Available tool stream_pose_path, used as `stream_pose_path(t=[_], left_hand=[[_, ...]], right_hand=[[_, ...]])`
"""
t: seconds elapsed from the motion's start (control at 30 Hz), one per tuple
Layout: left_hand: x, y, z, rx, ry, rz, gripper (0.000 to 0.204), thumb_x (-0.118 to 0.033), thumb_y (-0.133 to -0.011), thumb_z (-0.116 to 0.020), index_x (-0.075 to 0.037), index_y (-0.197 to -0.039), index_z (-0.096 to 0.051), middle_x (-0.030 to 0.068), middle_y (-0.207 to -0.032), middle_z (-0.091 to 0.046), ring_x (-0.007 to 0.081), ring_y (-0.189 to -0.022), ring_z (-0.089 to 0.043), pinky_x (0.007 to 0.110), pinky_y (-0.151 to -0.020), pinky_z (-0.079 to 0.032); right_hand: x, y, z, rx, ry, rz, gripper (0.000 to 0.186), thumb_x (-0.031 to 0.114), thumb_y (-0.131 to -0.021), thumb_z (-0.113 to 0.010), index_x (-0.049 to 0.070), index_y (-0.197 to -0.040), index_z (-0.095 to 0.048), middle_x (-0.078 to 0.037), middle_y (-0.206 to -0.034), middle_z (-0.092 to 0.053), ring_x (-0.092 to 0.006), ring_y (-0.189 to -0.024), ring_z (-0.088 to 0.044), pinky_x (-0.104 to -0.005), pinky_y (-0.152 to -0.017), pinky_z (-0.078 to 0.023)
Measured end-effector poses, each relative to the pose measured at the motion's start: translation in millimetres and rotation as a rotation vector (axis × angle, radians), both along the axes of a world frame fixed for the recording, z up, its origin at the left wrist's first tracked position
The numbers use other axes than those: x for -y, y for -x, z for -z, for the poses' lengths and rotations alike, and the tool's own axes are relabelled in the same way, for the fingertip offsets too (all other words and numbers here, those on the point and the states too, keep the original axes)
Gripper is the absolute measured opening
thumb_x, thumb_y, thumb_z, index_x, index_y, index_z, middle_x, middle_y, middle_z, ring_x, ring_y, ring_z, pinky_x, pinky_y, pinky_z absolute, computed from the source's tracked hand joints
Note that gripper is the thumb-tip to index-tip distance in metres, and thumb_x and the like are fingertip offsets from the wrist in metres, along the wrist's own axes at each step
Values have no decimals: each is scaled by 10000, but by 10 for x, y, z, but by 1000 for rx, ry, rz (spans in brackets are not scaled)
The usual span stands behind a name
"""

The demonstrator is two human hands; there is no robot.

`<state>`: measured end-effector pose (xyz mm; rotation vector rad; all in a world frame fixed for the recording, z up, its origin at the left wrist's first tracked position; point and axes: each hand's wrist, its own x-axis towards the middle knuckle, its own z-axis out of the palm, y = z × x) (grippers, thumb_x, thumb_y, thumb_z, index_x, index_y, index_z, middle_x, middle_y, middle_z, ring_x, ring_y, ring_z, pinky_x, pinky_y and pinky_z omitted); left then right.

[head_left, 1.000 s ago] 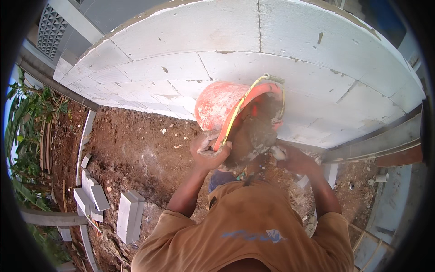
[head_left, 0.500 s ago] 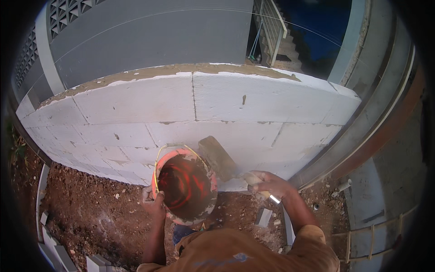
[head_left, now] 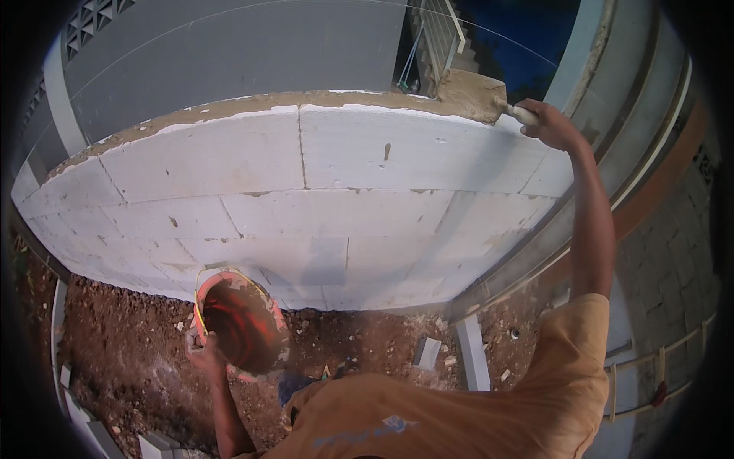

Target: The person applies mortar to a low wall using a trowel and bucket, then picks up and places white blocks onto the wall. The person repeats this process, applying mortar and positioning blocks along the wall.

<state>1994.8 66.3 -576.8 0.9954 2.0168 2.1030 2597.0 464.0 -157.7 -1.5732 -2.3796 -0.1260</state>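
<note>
Left hand (head_left: 202, 352) on red bucket (head_left: 248, 314), right hand (head_left: 552, 125) with trowel (head_left: 468, 93) atop white wall (head_left: 367, 157)

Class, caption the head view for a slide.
Left hand holds a red bucket; right hand holds a trowel at the mortar atop a white block wall.

Orange-red bucket (head_left: 252, 325) smeared grey, with a yellow bail (head_left: 200, 319); cream trowel handle (head_left: 523, 115); grey-brown mortar (head_left: 359, 99); white block wall (head_left: 329, 216) lined with grey joints (head_left: 300, 145); tan-brown shirt (head_left: 466, 409) with a blue-and-white print (head_left: 396, 423); reddish-brown soil (head_left: 130, 336).

The right arm (head_left: 592, 222) stretched up to the block wall's (head_left: 367, 161) top edge, right hand (head_left: 552, 125) clenched; the left hand (head_left: 202, 353) gripped low before the wall.
</note>
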Motion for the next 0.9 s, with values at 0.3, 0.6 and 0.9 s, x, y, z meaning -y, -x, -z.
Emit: stream_pose_path(t=[0.3, 0.6, 0.9], left_hand=[[219, -61, -65, 145, -11, -35, 177, 4, -812, -650, 1, -979, -590, 3, -878, -545, 89, -784, -488, 252, -714, -421], [149, 5, -109, 167, -94, 15, 177, -28, -815, -662, -3, -981, -606, 12, -885, -576, 96, -777, -512, 271, -720, -444], [-29, 59, -170, 121, 14, -16, 175, -40, -797, -669, -9, -957, -606, 0, -887, -550, 101, -787, -500, 274, -727, -436]], right_hand=[[-71, -148, 54, 70, -116, 185, 489, 151, -814, -745, 201, -1285, -625, -105, -1114, -714, -298, -1030, -678, -419, -898, -505], [-71, 46, 85, 48, -163, 170, 464, 198, -830, -740, 231, -1278, -625, -94, -1139, -710, -310, -1074, -667, -424, -887, -510], [-213, 689, 141, 188, -297, 100, 452, 210, -857, -717, 221, -1300, -629, -98, -1202, -684, -313, -1111, -646, -428, -906, -513]])
